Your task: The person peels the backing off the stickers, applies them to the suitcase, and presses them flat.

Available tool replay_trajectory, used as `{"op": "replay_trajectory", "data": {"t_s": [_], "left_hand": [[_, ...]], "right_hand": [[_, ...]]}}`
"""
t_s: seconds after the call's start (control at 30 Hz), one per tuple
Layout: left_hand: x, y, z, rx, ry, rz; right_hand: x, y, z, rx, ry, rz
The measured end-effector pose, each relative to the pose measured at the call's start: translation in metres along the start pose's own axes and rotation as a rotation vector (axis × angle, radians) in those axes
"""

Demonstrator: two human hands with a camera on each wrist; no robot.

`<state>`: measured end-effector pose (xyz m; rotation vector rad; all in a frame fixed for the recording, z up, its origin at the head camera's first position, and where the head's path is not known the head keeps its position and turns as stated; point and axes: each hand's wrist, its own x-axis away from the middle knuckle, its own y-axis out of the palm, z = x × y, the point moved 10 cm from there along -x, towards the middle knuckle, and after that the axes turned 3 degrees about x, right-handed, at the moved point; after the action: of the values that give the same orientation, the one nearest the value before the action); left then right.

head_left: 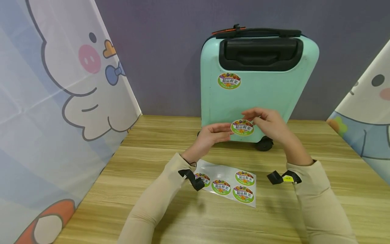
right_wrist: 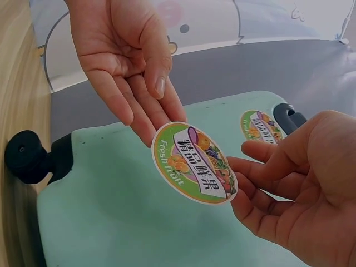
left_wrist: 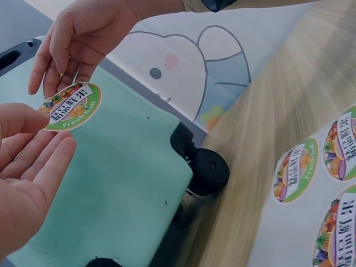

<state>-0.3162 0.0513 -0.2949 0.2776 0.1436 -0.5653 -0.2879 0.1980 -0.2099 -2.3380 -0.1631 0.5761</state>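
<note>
Both the left grip [head_left: 213, 135] and the right grip [head_left: 269, 124] touch an oval sticker [head_left: 242, 127] in the head view, raised before the lower suitcase [head_left: 253, 93]. Only here does the sheet [head_left: 222, 171] show four stickers [head_left: 221, 187] on the counter [head_left: 158, 142], one partly behind the left sleeve [head_left: 158, 196]. The left wrist view adds the right thumb [left_wrist: 61, 44], clear of the oval sticker; loosely bent fingertips [left_wrist: 51, 89] vanish behind its rim, and the sheet is cut off. The right wrist view shows the left fingers [right_wrist: 108, 100] spread straight toward the rim, thumb apart; the right grip partly covers a second sticker [right_wrist: 260, 127] on the suitcase.
</note>
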Motion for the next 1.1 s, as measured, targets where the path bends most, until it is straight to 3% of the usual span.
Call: {"op": "replay_trajectory", "data": {"t_s": [0.53, 0.77, 1.1], "left_hand": [[-0.012, 0.009, 0.020, -0.011, 0.041, -0.012], [-0.017, 0.013, 0.029, 0.009, 0.079, -0.027], [-0.025, 0.019, 0.044, -0.011, 0.126, -0.021]], "right_hand": [[-0.005, -0.024, -0.012, 0.078, 0.015, 0.095], [-0.007, -0.032, -0.014, 0.082, 0.043, 0.129], [-0.013, -0.043, -0.020, 0.064, 0.017, 0.170]]}}
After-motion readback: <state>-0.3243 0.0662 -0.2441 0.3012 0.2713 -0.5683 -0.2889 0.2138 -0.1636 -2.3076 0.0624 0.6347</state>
